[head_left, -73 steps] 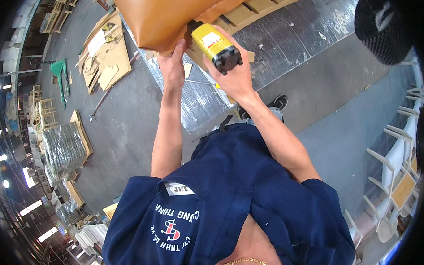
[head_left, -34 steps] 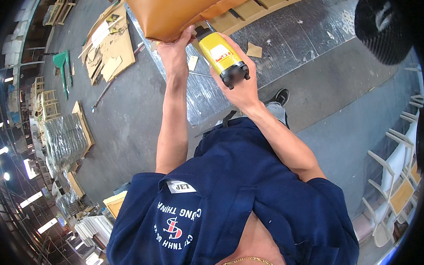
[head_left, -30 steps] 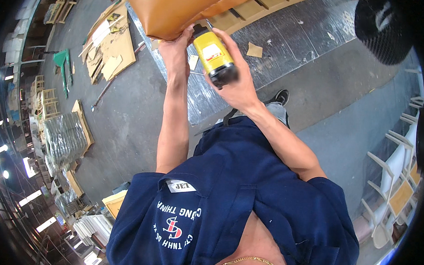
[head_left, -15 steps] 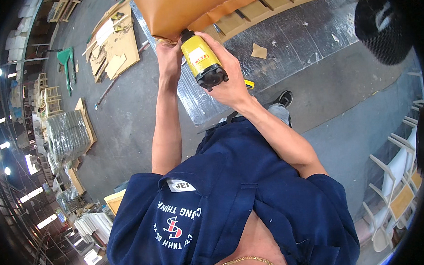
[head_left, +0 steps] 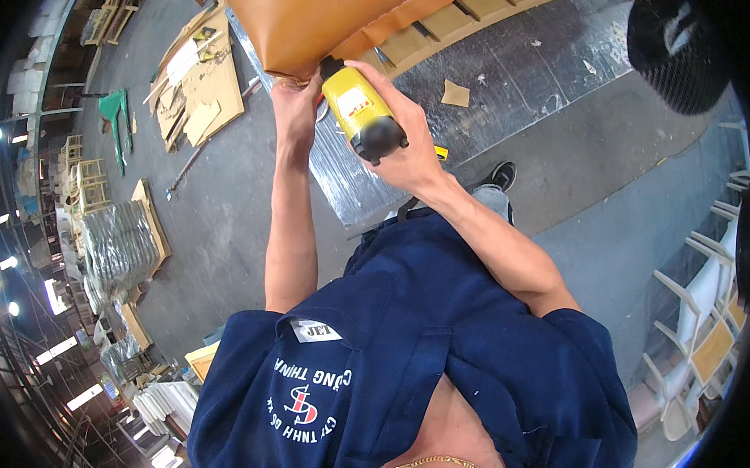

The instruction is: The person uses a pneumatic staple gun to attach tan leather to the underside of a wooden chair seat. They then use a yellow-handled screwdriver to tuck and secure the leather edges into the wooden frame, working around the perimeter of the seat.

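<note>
A yellow and black staple gun [head_left: 351,99] is gripped in my right hand [head_left: 408,139], its black nose against the lower edge of an orange-brown leather cover [head_left: 309,18]. The cover is stretched over a furniture piece whose wooden frame [head_left: 425,35] shows along one side. My left hand [head_left: 295,113] is closed on the cover's near corner, just left of the gun's nose. Its fingertips are partly hidden by the folded leather.
Below the piece is a work surface [head_left: 515,81] wrapped in plastic film, with a tan scrap [head_left: 456,93] on it. Cardboard and board offcuts [head_left: 202,76] lie on the floor at left, near a green metal stand [head_left: 114,122]. Chair frames [head_left: 696,348] are stacked at right.
The leather piece and both hands have shifted slightly left in view. The staple gun has tilted a little, its nose still at the leather's edge. Both hands keep their grip.
</note>
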Motion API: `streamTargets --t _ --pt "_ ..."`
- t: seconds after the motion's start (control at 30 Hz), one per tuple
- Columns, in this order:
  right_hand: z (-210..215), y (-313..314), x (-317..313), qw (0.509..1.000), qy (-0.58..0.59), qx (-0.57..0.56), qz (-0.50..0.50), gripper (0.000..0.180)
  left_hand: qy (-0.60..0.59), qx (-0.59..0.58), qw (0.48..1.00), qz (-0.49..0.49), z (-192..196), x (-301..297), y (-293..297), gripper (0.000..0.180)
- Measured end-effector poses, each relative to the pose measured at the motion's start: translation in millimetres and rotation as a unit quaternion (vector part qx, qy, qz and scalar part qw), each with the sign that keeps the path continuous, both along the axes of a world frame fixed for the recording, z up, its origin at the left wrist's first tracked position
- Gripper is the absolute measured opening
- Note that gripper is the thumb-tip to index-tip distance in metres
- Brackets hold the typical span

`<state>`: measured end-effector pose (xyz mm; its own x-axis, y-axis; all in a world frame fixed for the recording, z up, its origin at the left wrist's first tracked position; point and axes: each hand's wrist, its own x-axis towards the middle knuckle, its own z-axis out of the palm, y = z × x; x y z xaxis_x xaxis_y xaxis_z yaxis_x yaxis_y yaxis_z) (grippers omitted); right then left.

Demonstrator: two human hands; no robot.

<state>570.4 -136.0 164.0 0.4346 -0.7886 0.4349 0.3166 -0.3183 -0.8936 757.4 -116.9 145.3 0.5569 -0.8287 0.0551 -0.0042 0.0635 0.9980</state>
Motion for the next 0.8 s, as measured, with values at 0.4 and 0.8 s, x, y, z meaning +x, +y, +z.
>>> streamTargets --t 0.4,0.8 --pt "3 6 4 1.0 0.011 -0.014 0.015 0.079 0.052 -0.026 0.998 -0.031 3 -3 6 0.017" --pt "-1 10 9 0.999 -0.005 -0.043 0.011 0.077 0.026 0.0 0.999 -0.03 11 -6 4 0.024"
